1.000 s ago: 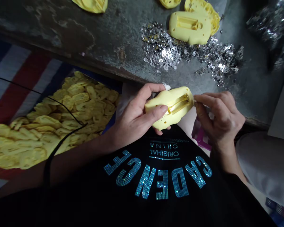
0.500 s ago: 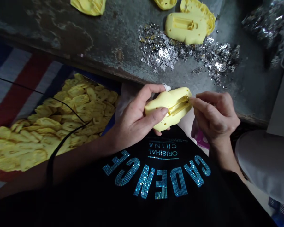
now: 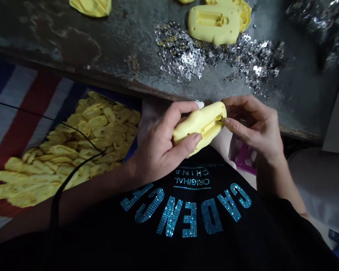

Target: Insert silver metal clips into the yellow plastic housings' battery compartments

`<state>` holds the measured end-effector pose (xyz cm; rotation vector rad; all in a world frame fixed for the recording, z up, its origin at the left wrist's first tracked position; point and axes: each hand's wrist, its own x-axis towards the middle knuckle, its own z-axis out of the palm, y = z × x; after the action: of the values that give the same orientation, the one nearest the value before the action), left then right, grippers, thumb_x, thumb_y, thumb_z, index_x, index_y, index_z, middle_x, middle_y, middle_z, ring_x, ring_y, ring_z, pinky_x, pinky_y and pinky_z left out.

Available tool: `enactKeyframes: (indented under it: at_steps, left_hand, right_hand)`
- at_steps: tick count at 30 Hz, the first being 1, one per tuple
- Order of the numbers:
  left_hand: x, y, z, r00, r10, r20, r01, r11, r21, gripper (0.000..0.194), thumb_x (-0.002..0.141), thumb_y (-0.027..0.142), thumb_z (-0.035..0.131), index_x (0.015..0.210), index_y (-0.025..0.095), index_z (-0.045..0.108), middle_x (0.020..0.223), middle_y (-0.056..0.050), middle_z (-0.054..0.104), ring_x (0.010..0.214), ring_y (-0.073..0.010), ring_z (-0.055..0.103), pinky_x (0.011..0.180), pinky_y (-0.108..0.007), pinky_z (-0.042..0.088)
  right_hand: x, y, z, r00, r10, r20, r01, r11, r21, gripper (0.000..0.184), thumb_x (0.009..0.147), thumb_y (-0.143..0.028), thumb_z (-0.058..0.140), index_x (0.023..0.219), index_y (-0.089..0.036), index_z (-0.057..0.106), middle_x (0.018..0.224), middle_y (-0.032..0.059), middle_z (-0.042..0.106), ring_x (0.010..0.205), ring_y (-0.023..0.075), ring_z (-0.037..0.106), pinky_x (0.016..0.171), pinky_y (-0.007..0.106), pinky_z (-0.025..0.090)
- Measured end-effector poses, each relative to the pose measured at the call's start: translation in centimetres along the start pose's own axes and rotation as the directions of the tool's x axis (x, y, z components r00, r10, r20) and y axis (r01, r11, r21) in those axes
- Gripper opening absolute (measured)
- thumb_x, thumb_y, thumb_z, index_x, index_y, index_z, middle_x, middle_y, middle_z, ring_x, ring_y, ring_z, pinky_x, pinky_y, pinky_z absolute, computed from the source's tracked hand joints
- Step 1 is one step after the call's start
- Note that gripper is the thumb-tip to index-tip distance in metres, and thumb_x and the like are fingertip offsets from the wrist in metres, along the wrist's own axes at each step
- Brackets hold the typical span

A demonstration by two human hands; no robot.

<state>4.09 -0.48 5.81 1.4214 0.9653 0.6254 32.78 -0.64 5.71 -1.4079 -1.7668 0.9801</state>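
Observation:
My left hand [image 3: 161, 143] is wrapped round a yellow plastic shell [image 3: 196, 122], its thumb lying on the front face beside a long recessed slot. A white wrap covers the tip of one left finger. At the shell's right end, my right hand [image 3: 255, 126] has its thumb against the end of the slot and its fingers behind the edge. A small dark metal piece [image 3: 219, 118] shows at that end of the slot, partly hidden by the thumb. The shell is tilted, right end up, in front of the table edge.
Small metal clips [image 3: 186, 56] lie in loose piles on the grey table [image 3: 115, 52]. Another slotted yellow shell [image 3: 211, 34] rests beside them, and a clear bag [image 3: 316, 22] stands at the back right. Many yellow shells [image 3: 93, 124] fill a striped sack at left, crossed by a black cord [image 3: 73, 165].
My right hand has gone from a pinch at the slot's end to spread round the shell's right end, thumb in front. The shell has turned slightly, and the view has shifted a little.

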Motion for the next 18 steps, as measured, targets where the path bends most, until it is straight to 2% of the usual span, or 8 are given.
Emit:
enactKeyframes:
  at_steps: [2,4,7,11,13,15,18]
  left_hand:
    - [0.0,0.3,-0.1,1.0,0.021,0.003,-0.022,0.996,0.092,0.062,0.11,0.052,0.076,0.163,0.029,0.057,0.156,-0.006,0.077,0.124,-0.0312,0.081,0.092,-0.04,0.075]
    - [0.1,0.8,0.0,0.999,0.041,0.02,-0.043,0.989,0.142,0.061,0.109,0.052,0.077,0.162,0.03,0.058,0.154,-0.004,0.078,0.132,-0.033,0.079,0.099,-0.043,0.073]
    - [0.2,1.2,0.2,0.995,0.079,0.067,-0.09,0.98,0.176,0.059,0.11,0.047,0.076,0.163,0.031,0.056,0.151,-0.003,0.08,0.127,-0.0307,0.081,0.098,-0.041,0.072]
    - [0.4,1.5,0.5,0.966,0.225,0.13,-0.25,0.939,0.236,0.057,0.111,0.036,0.074,0.163,0.033,0.052,0.155,-0.005,0.079,0.121,-0.0273,0.084,0.099,-0.04,0.071]
    - [0.5,1.7,0.7,0.955,0.247,0.165,-0.284,0.922,0.264,0.06,0.111,0.035,0.074,0.166,0.038,0.049,0.161,-0.004,0.077,0.126,-0.0288,0.085,0.106,-0.042,0.072]
    - [0.6,1.9,0.8,0.949,0.234,0.21,-0.289,0.911,0.293,0.066,0.112,0.038,0.074,0.172,0.043,0.045,0.168,-0.004,0.072,0.137,-0.0325,0.083,0.114,-0.046,0.071]
    - [0.6,1.6,0.7,0.925,0.263,0.274,-0.34,0.896,0.287,0.081,0.111,0.041,0.078,0.181,0.042,0.037,0.176,-0.008,0.065,0.147,-0.0372,0.077,0.123,-0.053,0.067]
  right_hand:
    - [0.1,0.0,-0.1,1.0,0.005,0.019,-0.006,0.999,0.042,0.029,0.107,-0.047,0.082,0.129,-0.028,0.079,0.116,0.0043,0.083,0.093,0.0213,0.08,0.079,0.036,0.07]
    - [0.1,0.0,-0.2,1.0,-0.009,0.007,0.008,0.996,0.085,0.028,0.106,-0.046,0.084,0.126,-0.027,0.079,0.113,0.0031,0.083,0.091,0.0201,0.079,0.079,0.035,0.07]
    - [-0.3,0.1,0.0,1.0,0.009,-0.026,-0.005,0.988,0.154,0.029,0.104,-0.046,0.086,0.124,-0.027,0.078,0.111,0.0033,0.084,0.091,0.021,0.08,0.079,0.036,0.07]
    - [-0.8,0.3,0.5,0.995,0.088,-0.052,-0.078,0.984,0.158,0.031,0.104,-0.055,0.085,0.118,-0.029,0.076,0.106,0.0047,0.085,0.085,0.0215,0.077,0.073,0.038,0.07]
    - [-1.1,0.4,1.1,0.993,0.07,-0.096,-0.056,0.988,0.145,0.028,0.104,-0.053,0.084,0.113,-0.029,0.075,0.102,0.0024,0.083,0.081,0.0197,0.075,0.068,0.035,0.066]
    - [-1.4,0.6,1.7,0.987,0.021,-0.161,-0.003,0.994,0.107,0.019,0.104,-0.044,0.083,0.111,-0.029,0.075,0.099,0.0007,0.081,0.08,0.0187,0.074,0.068,0.034,0.064]
    - [-2.3,1.2,2.5,0.958,-0.056,-0.28,0.068,0.997,0.033,0.015,0.103,-0.035,0.08,0.116,-0.03,0.077,0.1,0.001,0.081,0.083,0.02,0.075,0.073,0.037,0.066]
